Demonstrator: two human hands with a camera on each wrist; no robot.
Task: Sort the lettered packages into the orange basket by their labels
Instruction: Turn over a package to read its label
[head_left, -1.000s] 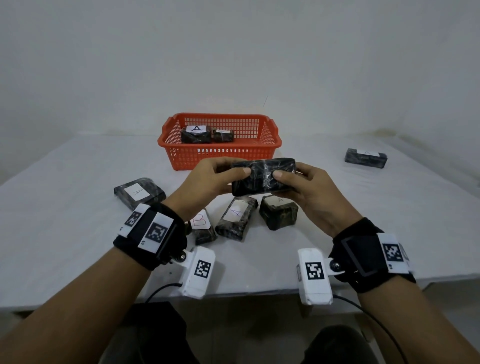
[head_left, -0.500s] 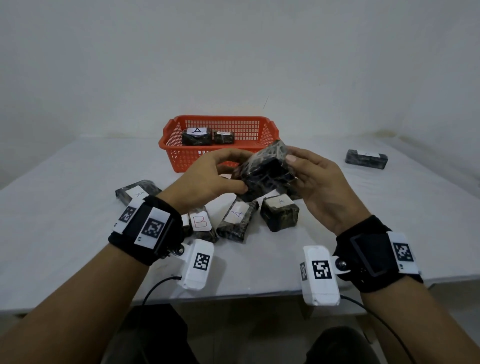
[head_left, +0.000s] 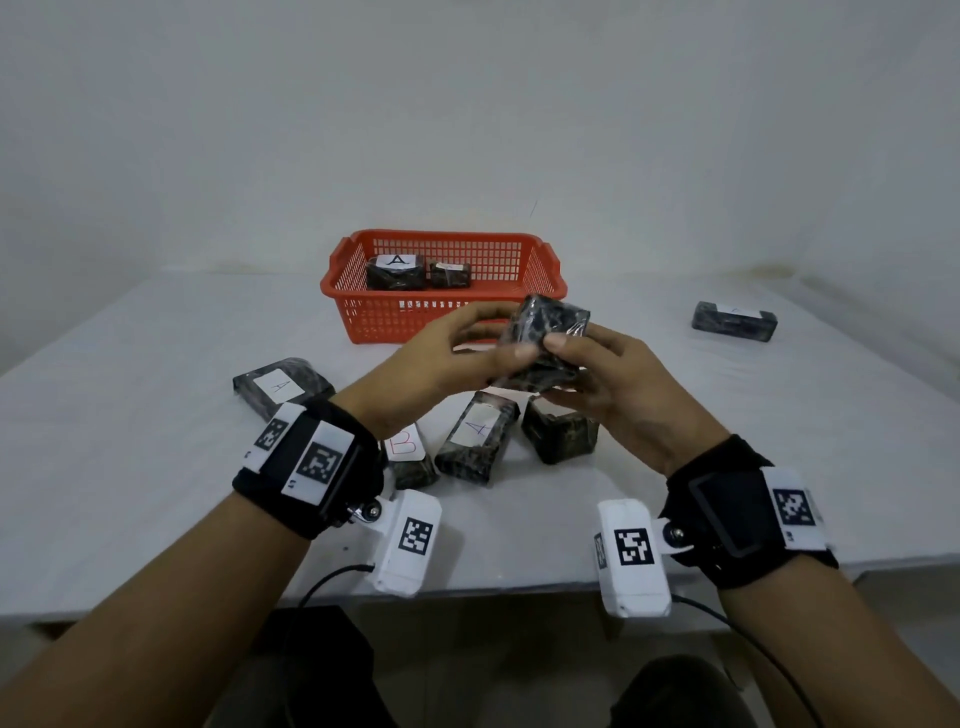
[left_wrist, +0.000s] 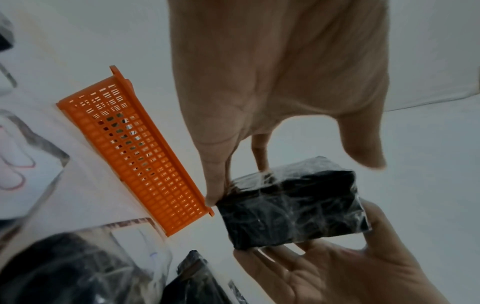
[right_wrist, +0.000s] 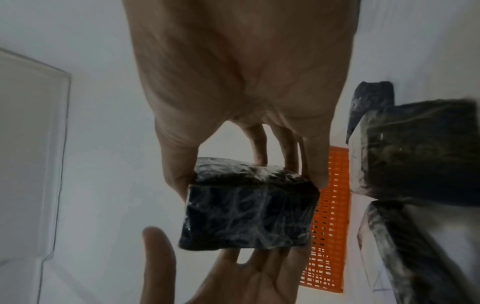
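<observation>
- You hold a dark, film-wrapped rectangular package (head_left: 545, 343) tilted in mid-air between both hands, just in front of the orange plastic mesh basket (head_left: 441, 319) on the white counter (head_left: 130, 467).
- No label shows on any visible face, so you could drop it in the basket unread; the glossy wrap hides the letter until the right face comes up.
- The film looks slick: a loose turn could let the package slip onto the dark wrapped package marked "A" (head_left: 478, 436) and the squat dark wrapped package (head_left: 561, 436) lying directly below, knocking them about.
- Your left hand (head_left: 436, 374) pinches one end; in the left wrist view its fingertips (left_wrist: 215, 197) press the package edge with the thumb (left_wrist: 363, 150) lifted off.
- Your right hand (head_left: 618, 400) curls around the other end: its thumb (head_left: 558, 343) sits on the near face and its fingers (right_wrist: 261, 148) reach behind.
- Neither grip is wide; both close only to the package's thickness.
- Two wrapped packages already sit inside the basket, one showing an "A" label (head_left: 397, 260).
</observation>
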